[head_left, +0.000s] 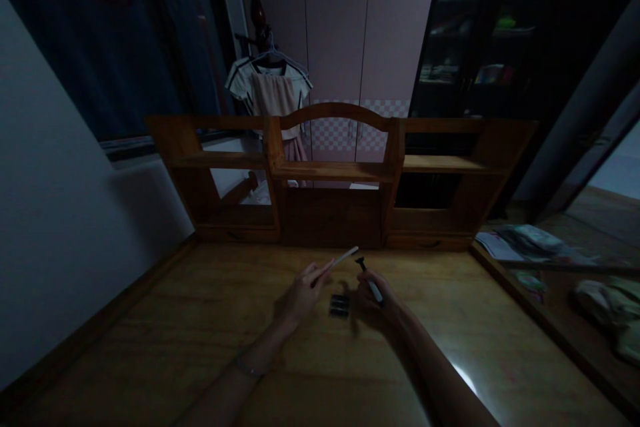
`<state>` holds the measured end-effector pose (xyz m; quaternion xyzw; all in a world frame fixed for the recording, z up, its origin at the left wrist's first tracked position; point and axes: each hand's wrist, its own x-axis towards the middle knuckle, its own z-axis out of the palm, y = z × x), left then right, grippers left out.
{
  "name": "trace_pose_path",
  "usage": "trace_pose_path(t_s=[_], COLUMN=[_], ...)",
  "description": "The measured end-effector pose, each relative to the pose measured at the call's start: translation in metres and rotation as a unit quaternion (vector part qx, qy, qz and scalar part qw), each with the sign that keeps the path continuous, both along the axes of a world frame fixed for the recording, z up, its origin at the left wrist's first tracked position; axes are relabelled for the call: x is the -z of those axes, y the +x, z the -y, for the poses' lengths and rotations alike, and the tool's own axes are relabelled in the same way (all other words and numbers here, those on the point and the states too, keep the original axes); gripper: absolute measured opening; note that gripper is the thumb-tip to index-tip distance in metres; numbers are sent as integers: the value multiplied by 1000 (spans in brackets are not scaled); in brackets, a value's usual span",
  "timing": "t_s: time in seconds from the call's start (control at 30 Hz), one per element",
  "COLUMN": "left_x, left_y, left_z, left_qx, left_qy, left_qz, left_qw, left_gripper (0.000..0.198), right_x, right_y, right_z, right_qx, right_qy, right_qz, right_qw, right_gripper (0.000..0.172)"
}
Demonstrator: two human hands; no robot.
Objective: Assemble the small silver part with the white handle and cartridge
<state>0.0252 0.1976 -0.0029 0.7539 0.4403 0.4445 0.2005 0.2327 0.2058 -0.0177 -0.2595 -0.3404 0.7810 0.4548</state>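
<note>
My left hand [303,291] is closed around a white toothbrush [344,257], its bristled head pointing up and to the right. My right hand [381,295] grips a razor [374,290] with a dark head and a pale handle. Toothbrush head and razor head are close together but apart, above the wooden tabletop [240,300]. Between my hands, a small dark case [339,305] with several slots lies on the table; in the dim light I cannot make out what it holds.
A wooden shelf unit [333,171] stands along the table's back edge. At left is a white wall [60,213]. Papers [525,242] and a bundle of cloth [607,313] lie on a lower surface to the right. Clothes [273,90] hang behind the shelves.
</note>
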Motion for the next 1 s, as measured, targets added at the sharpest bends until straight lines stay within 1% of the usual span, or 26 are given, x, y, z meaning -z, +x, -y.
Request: trace_pose_path(t_s=[0.1,0.27,0.33,0.4,0.5,0.7,0.8,0.87,1.0], left_x=[1,1,1,1,1,2,2,4,5], left_y=[2,0,-1,-1,1,1,2,4,1], left_z=[1,-1,-1,-1,0,0,1,1,-3], left_qx=[19,-20,-23,-5,19,-11,2,4,-30], left_qy=[-10,-21,-16,-11,-11,-10,-7,-10,-13], left_qz=[-21,-22,-11,-6,-9,-3,-13,-17,10], left_qw=[1000,999,1000,1000,1000,1000,1000,1000,999], left_gripper=[35,36,36,36,35,35,36,36,35], right_x=[-1,-2,-1,-1,-1,-3,-1,2,7], right_y=[1,1,1,1,1,0,-1,-1,1], right_z=[0,1,0,0,0,2,0,-2,-5], right_qx=[-7,-11,-11,-5,-2,2,6,6,-3], right_qy=[3,5,-4,-8,-5,3,-19,-21,-3], right_qz=[5,1,2,5,15,9,0,1,-3], right_qw=[1000,1000,1000,1000,1000,1000,1000,1000,1000], right_gripper=[36,38,36,33,34,36,35,34,33])
